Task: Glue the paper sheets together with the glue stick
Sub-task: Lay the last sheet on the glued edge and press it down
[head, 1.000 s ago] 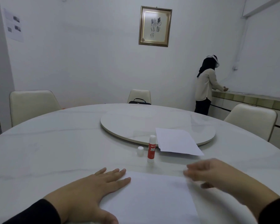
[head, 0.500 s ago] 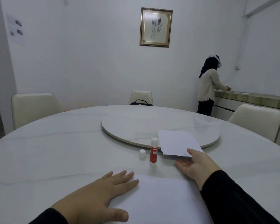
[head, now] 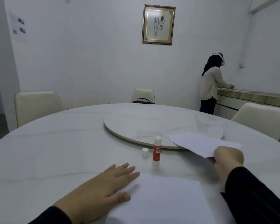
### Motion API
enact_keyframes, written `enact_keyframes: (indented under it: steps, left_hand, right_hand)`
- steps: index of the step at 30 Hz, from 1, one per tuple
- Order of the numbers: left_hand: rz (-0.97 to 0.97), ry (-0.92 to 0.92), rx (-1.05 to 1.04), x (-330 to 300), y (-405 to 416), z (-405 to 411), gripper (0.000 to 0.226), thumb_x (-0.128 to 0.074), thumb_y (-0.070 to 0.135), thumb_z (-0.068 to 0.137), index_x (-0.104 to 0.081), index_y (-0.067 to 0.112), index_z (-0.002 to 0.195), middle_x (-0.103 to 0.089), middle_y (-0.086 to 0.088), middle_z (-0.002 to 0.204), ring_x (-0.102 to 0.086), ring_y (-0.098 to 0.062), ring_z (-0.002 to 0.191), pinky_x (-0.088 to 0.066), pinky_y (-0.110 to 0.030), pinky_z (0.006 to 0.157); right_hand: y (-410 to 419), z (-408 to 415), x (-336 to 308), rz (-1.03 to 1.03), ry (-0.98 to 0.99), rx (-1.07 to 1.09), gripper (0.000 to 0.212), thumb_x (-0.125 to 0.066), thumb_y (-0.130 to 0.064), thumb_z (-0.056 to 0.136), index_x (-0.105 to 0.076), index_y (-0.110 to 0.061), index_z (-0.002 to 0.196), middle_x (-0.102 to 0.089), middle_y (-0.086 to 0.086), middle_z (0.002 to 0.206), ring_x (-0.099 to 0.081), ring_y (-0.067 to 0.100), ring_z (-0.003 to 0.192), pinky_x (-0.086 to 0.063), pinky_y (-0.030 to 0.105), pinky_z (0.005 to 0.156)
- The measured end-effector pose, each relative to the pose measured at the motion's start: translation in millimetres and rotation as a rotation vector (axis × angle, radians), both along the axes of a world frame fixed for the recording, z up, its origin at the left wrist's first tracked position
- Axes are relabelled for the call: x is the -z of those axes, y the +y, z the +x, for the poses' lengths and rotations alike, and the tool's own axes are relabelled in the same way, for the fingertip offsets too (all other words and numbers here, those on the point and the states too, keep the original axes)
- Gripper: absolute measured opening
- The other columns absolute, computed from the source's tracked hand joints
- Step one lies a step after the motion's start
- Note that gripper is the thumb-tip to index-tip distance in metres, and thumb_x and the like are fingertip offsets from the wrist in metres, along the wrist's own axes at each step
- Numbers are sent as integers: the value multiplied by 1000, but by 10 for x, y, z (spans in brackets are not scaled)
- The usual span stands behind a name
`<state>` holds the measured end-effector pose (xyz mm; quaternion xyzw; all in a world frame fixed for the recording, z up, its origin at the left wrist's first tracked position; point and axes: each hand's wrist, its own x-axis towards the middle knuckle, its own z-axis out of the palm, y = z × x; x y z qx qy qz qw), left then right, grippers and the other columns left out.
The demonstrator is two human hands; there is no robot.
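Note:
A white paper sheet [head: 165,199] lies flat on the table right in front of me. My left hand [head: 103,188] rests palm down on its left edge, fingers spread. A second white sheet [head: 199,143] is lifted off the turntable's near rim, and my right hand [head: 228,157] pinches its near corner. The red-and-white glue stick [head: 157,151] stands upright and uncapped between the two sheets. Its small white cap [head: 145,152] stands just left of it.
A round white marble table [head: 55,151] carries a raised turntable [head: 144,126] at its centre. Cream chairs [head: 37,105] stand around it, one holding a black bag [head: 143,101]. A person [head: 212,84] stands at a counter at the back right.
My right hand reached forward to the far sheet, took hold of its near corner and lifted it off the turntable rim. My left hand stayed on the near sheet.

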<state>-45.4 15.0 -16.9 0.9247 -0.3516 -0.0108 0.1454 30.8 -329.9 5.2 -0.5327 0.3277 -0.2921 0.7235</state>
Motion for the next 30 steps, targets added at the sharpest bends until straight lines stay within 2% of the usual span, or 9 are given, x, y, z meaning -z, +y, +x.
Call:
enact_keyframes:
  steps: [4,8,11,13,16,20,24,27,30]
  left_hand:
    - [-181,-129,-97,6,10,-4,62,-15,79,79,-27,57,135,-17,41,144,-5,25,130,-2,1,103]
    - [-608,-109,-220,-42,-50,-4,38,-33,62,88,-56,47,114,-53,36,119,-41,16,118,-29,-5,95]
    - [-961,102,-243,-121,-218,-2,26,-52,49,85,-69,36,100,-68,17,108,-61,-3,102,-43,-21,85]
    - [-1161,383,-173,-183,-341,-24,40,-58,53,79,-69,25,106,-71,1,112,-64,-17,104,-48,-26,84]
    - [-1295,794,74,-254,-399,-109,77,-63,72,65,-61,24,125,-64,-2,127,-59,-20,118,-49,-35,93]
    - [-1535,985,158,-347,-270,-179,62,-86,51,52,-74,17,103,-73,-9,106,-70,-28,95,-58,-37,70]
    - [-1570,809,-104,-379,-155,-88,33,-54,28,85,-75,7,99,-73,-14,103,-71,-28,91,-59,-32,64]
    - [-1412,676,-290,-324,-166,-43,25,-55,15,89,-67,5,109,-73,-14,103,-71,-28,93,-59,-29,65]
    - [-1242,575,-505,-200,-196,3,19,-60,8,89,-61,10,108,-76,-10,92,-73,-24,81,-57,-28,59]
  right_hand:
    - [-362,-324,-284,-102,-135,155,26,-57,-2,81,-63,-9,105,-61,6,103,-61,28,91,-53,37,74]
    - [-500,-725,-676,-306,-328,-88,10,-60,-20,89,-63,-21,98,-66,6,110,-70,17,87,-58,33,71]
    - [-168,-1141,-1069,-420,-506,-353,8,-61,-16,87,-68,-21,88,-77,-3,84,-72,6,62,-57,24,49]
    - [149,-1393,-1275,-458,-575,-530,9,-67,-17,78,-75,-19,81,-77,-2,73,-73,13,60,-56,25,47]
    - [485,-1603,-1373,-399,-583,-799,25,-67,-21,64,-76,-13,86,-77,8,78,-73,20,61,-56,28,48]
    - [621,-1528,-1137,-282,-487,-846,29,-65,-14,66,-69,-9,94,-77,12,81,-73,21,63,-56,29,47]
    - [528,-1296,-706,-323,-334,-648,14,-64,-5,83,-66,-9,96,-77,11,78,-74,25,65,-58,32,52]
    - [491,-1129,-350,-366,-200,-590,12,-65,-3,84,-65,-7,95,-77,9,75,-74,26,67,-58,40,70]
    - [490,-1013,-77,-363,-80,-613,11,-65,-2,84,-65,-8,93,-76,5,66,-72,19,58,-54,29,55]
